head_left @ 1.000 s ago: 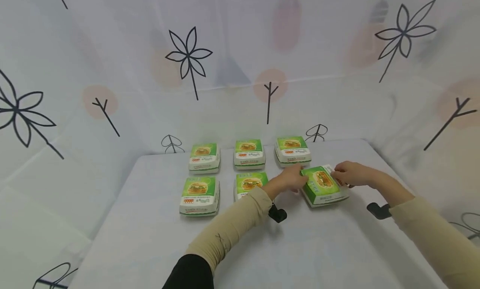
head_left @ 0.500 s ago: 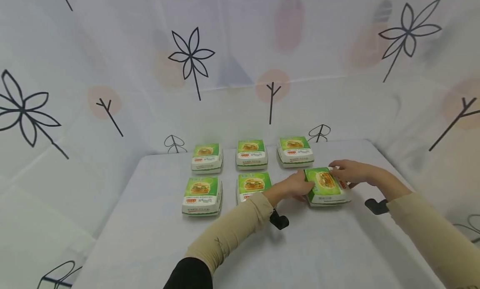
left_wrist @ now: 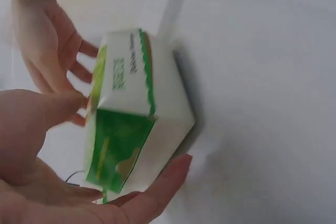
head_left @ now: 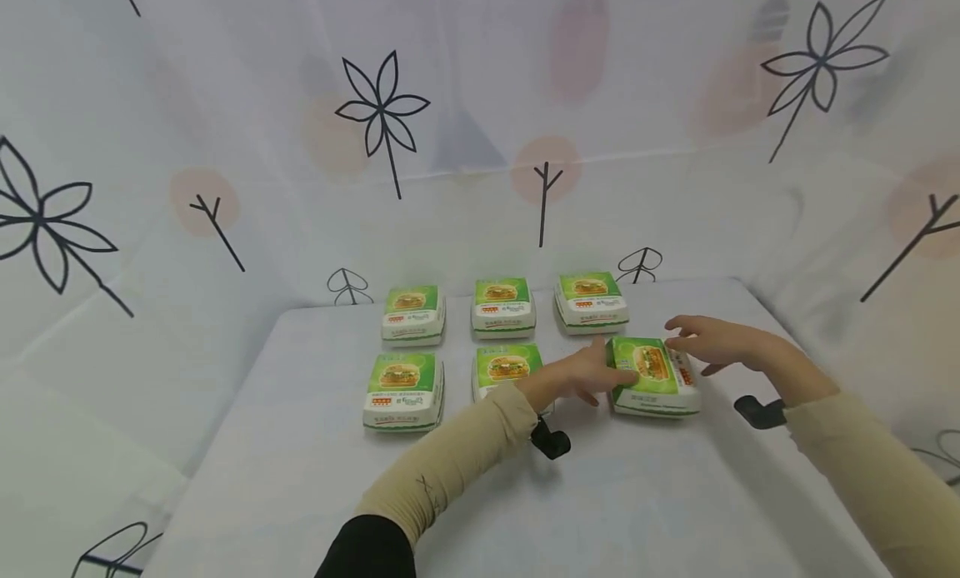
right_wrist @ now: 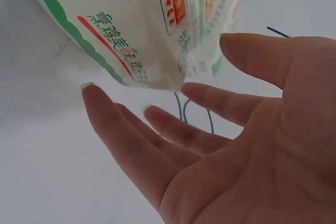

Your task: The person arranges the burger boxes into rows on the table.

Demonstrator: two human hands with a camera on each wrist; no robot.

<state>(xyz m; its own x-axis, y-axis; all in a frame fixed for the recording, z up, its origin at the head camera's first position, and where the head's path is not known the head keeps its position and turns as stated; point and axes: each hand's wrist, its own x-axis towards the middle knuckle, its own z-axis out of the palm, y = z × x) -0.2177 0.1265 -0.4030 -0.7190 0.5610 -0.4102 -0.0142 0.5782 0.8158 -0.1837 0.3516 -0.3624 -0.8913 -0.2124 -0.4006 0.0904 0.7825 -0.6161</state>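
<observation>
A green and white burger box point(head_left: 654, 376) with a burger picture on its lid rests on the table at the right of the front row, its printed side turned to the right. My left hand point(head_left: 583, 373) is at its left side, thumb stretched over the lid and the other fingers spread low beside the green end, as the left wrist view shows the box point(left_wrist: 128, 77). At the box's right, my right hand point(head_left: 716, 345) hovers with parted, loosely bent fingers. In the right wrist view no finger of that hand point(right_wrist: 247, 135) wraps the box point(right_wrist: 121, 19).
Three like boxes form the back row: left point(head_left: 413, 316), middle point(head_left: 503, 309) and right point(head_left: 591, 303). In front stand a left box point(head_left: 403, 392) and a middle box point(head_left: 508, 363), partly behind my left forearm. A white cloth covers the table point(head_left: 300, 495); a patterned curtain point(head_left: 465, 211) hangs behind.
The front right box has turned from a slant to nearly straight and settled on the table. Both hands have loosened from it; the right hand has drawn off slightly to the right.
</observation>
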